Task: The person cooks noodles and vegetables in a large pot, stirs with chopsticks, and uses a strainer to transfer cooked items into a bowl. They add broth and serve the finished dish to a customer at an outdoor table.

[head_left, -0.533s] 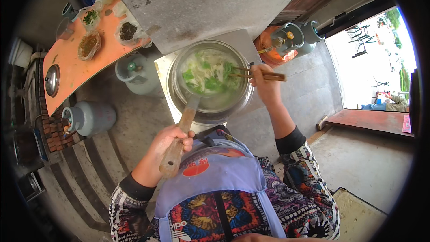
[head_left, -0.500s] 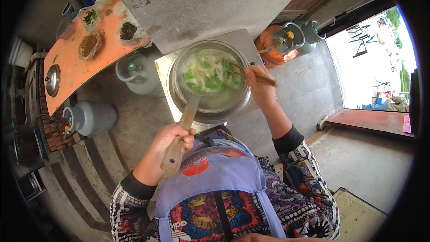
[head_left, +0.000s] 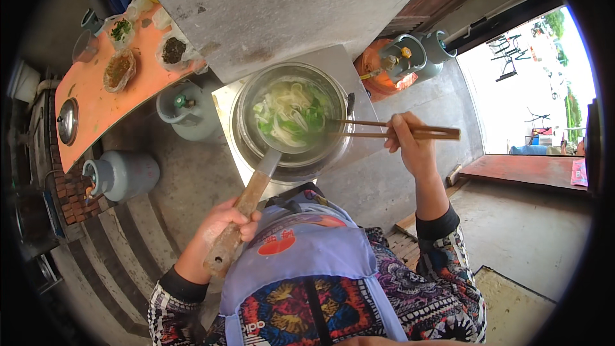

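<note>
Two grips closed: left hand [head_left: 221, 225] on the ladle [head_left: 255, 191], right hand [head_left: 415, 152] on chopsticks [head_left: 438, 132]. Noodles [head_left: 289, 118] lie in the pot [head_left: 320, 165] near the stove's [head_left: 332, 59] front edge. Apparent step: stirring; next move requires a steady ladle.

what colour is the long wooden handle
The long wooden handle in the bare left hand is light brown, showing best in the head view.
</note>
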Available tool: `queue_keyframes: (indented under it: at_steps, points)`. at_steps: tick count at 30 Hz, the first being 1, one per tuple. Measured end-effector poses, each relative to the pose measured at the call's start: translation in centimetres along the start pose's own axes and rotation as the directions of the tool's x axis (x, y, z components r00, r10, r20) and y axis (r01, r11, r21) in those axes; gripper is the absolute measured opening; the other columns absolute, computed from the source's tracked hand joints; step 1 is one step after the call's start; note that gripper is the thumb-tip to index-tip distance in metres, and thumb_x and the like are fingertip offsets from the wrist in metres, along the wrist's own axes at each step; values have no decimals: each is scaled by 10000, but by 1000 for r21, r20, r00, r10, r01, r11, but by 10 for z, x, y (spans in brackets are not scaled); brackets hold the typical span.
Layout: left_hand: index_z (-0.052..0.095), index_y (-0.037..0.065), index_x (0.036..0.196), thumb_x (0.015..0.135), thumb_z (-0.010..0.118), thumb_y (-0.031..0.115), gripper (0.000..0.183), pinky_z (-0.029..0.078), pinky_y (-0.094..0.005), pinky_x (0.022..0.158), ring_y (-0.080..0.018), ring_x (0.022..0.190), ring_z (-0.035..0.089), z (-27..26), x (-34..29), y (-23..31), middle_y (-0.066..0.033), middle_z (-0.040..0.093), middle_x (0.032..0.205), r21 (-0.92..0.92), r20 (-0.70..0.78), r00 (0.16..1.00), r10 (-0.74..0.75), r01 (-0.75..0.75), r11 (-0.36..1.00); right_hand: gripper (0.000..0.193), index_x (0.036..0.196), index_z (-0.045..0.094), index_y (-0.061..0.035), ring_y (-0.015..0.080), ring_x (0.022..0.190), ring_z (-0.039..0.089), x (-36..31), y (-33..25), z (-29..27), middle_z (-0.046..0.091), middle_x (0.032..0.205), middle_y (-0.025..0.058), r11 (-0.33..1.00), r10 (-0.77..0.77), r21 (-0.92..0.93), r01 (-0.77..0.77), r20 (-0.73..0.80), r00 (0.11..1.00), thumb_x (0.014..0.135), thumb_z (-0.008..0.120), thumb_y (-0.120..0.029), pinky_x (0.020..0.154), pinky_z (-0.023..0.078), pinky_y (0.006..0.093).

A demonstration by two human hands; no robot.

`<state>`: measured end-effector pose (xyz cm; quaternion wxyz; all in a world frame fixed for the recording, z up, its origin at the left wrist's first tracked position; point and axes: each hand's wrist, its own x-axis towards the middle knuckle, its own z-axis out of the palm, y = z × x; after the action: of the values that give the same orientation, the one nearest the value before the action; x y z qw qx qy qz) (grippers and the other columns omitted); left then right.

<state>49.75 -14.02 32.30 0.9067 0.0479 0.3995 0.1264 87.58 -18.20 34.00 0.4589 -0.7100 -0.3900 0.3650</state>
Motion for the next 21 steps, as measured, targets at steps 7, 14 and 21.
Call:
queue_keyframes:
  at_steps: [7,14,21]
  points:
    - [387,-78,1197,770,463,-15,438,429,-256,589,-150,699,471,29,53,7,-155,505,924,-322,-11,989,-144,133,937,140,779,606,-10,188,557,568,66,50,80,571,692,77,961,-260,-100,256,-26,965,854,613,-127,507,446,304]
    - [404,-30,1188,698,487,-61,498,431,-330,523,-186,579,486,-22,42,-14,-158,522,866,20,38,994,102,-103,995,72,880,621,-68,286,710,593,6,31,56,584,817,92,743,-517,-198,639,436,737,810,632,-83,625,500,365]
    - [397,8,1219,681,483,-22,545,401,-300,438,-175,545,461,-61,23,-14,-169,504,869,65,87,994,60,-65,996,150,867,587,-28,252,705,597,-22,-37,-2,553,748,92,967,-237,-80,241,57,970,898,571,-174,592,466,318]
